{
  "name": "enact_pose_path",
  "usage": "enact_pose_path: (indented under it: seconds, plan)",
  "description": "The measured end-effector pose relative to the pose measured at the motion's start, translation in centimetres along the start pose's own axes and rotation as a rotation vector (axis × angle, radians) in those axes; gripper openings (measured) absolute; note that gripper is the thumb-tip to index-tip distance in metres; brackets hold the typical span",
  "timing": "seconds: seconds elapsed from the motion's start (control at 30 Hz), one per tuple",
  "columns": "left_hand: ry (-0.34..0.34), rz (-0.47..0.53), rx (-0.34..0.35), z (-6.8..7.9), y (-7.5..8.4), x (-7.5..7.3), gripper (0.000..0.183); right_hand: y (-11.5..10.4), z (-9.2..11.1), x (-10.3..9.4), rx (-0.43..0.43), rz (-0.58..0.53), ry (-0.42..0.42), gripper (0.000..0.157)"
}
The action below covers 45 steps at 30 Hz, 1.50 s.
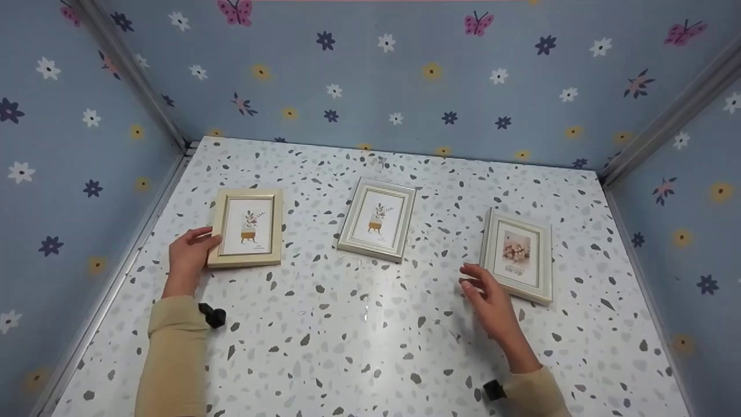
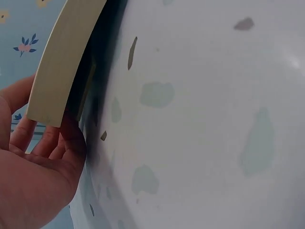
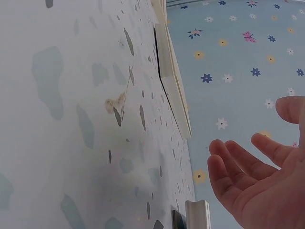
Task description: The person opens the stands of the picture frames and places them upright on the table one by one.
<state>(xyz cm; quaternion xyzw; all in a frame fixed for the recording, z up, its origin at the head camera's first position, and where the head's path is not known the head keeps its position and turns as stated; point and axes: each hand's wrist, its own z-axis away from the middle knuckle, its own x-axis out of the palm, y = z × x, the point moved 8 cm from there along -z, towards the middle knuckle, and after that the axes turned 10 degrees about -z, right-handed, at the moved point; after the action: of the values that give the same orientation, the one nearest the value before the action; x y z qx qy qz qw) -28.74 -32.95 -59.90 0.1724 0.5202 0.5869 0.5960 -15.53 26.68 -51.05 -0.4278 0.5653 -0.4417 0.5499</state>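
My left hand (image 1: 193,252) grips a cream picture frame (image 1: 249,227) by its lower left edge, thumb over the border. In the left wrist view, the fingers curl under that frame's edge (image 2: 64,67), and a dark gap shows between it and the tabletop. The frame holds a print of a plant in an orange pot. My right hand (image 1: 492,304) hovers holding nothing, fingers loosely bent, beside the lower left corner of a whitish picture frame (image 1: 517,255) with a pink flower print. In the right wrist view, the fingers (image 3: 238,167) are spread apart.
A silver-white picture frame (image 1: 377,220) with a similar plant print lies in the middle of the speckled tabletop (image 1: 324,347). Blue flowered panels (image 1: 370,75) enclose the table at the back and both sides, with metal posts (image 1: 136,75) at the corners.
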Motion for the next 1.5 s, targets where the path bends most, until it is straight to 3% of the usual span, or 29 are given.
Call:
enact_pose_path:
  seconds: [0.2,0.57,0.93,1.3,1.5]
  plan:
    - [-0.006,0.073,-0.015,0.6,0.1,0.4,0.051,2.5,-0.6,-0.7,0.002,-0.006,0.012,0.041]
    - [0.075,0.173,-0.048,1.8,-1.1,0.2,0.046,2.7,-0.8,-1.7,0.004,-0.112,0.054,0.043]
    - [0.083,0.190,-0.001,3.8,0.4,0.4,0.042,2.7,-1.1,-1.4,-0.007,-0.118,0.064,0.043]
    - [0.055,0.349,0.047,6.3,2.5,2.3,0.037,2.8,-1.2,-1.0,-0.012,-0.100,0.054,0.046]
    - [0.057,0.348,0.071,7.3,2.6,3.9,0.040,2.8,-1.2,-1.2,-0.005,-0.097,0.050,0.046]
